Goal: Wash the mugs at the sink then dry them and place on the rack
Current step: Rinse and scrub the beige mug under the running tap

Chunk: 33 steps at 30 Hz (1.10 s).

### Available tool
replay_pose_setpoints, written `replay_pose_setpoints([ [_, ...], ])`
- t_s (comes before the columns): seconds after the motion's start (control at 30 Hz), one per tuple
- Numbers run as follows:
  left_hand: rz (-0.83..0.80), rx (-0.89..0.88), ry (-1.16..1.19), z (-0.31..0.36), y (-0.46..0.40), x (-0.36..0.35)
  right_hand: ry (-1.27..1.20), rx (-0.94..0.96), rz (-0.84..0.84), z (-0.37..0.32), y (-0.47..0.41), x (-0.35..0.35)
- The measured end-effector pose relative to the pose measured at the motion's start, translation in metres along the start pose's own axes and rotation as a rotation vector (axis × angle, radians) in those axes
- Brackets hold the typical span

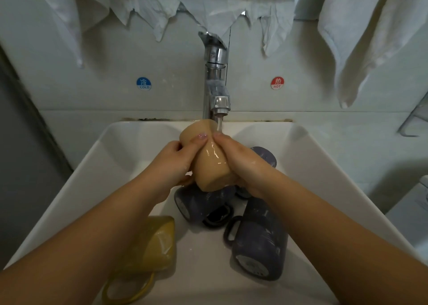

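Observation:
A wet beige mug (212, 163) lies tilted between both hands under the running chrome tap (215, 77), its base toward me. My left hand (178, 163) grips its left side, thumb across the top. My right hand (240, 163) wraps round its right side. Below them in the white sink (308, 165) lie three dark purple mugs: one on its side in the middle (199, 206), one at the front right (261, 242) with its base toward me, one partly hidden behind my right hand (266, 156). A yellow mug (152, 244) lies at the front left under my left forearm.
White towels hang on the wall, one at the left (69, 15) and one at the right (361, 38), with torn paper towels (199, 6) between them. Cold (143, 83) and hot (277, 83) stickers flank the tap. A wire rack edge (414, 119) shows at the far right.

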State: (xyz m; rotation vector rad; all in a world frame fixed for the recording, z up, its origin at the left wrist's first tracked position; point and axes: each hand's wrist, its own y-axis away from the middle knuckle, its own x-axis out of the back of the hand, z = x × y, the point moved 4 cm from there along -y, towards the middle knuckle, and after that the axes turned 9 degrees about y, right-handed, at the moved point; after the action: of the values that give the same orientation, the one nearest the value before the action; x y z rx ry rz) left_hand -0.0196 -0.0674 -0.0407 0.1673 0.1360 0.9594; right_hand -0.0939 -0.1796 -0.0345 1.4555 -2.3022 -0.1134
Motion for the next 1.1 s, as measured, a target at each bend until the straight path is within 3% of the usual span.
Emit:
replay_pose_setpoints([
  [0.13,-0.058,-0.091,-0.064,0.004,0.005,-0.006,-0.123,-0.065,-0.063,0.002,-0.003,0.000],
  [0.3,-0.018,-0.019,0.035,0.002,0.000,-0.005,-0.197,-0.060,-0.069,0.004,-0.001,0.004],
  [0.43,-0.015,-0.066,0.022,0.002,-0.001,-0.006,-0.306,-0.011,-0.159,-0.001,0.005,0.001],
  [0.73,0.000,-0.085,0.009,0.005,0.004,-0.011,-0.304,-0.029,0.082,-0.009,0.000,0.007],
  [1.0,0.211,-0.090,-0.135,0.015,0.002,-0.001,-0.405,0.078,-0.073,-0.009,0.004,-0.006],
  [1.1,0.256,-0.097,-0.155,0.016,0.004,0.002,-0.286,0.151,-0.108,-0.008,0.005,-0.010],
])
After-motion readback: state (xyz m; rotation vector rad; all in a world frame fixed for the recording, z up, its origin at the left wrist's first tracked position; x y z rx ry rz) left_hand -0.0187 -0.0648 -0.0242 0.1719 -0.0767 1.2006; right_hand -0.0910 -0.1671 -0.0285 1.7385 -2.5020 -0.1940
